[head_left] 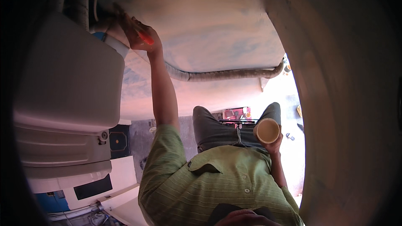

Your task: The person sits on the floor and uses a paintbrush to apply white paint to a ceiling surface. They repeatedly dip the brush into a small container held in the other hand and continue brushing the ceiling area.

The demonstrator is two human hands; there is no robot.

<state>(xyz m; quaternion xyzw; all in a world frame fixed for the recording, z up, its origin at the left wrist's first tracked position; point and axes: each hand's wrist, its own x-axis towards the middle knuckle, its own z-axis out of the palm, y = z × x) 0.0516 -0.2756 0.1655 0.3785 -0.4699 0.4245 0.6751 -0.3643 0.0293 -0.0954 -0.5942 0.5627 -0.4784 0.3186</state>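
Observation:
My left hand (137, 34) is raised high against the patchy wall (217, 29), closed round a paintbrush with a red-orange handle (146, 38). The brush's far end is lost in shadow near the pipes. Down by my right knee, my right hand (274, 145) grips a round cup (268, 131) from below and the side. Its mouth faces up, and the inside looks cream-coloured; how full it is I cannot tell. Pinkish paint with bluish patches shows on the wall around my raised hand.
A large pale casing (71, 75) stands close on the left. A wrapped pipe (234, 75) runs along the wall below my left hand. Far below, a pink tray (237, 114) with small items sits between my knees. A curved wall (335, 100) rises at the right.

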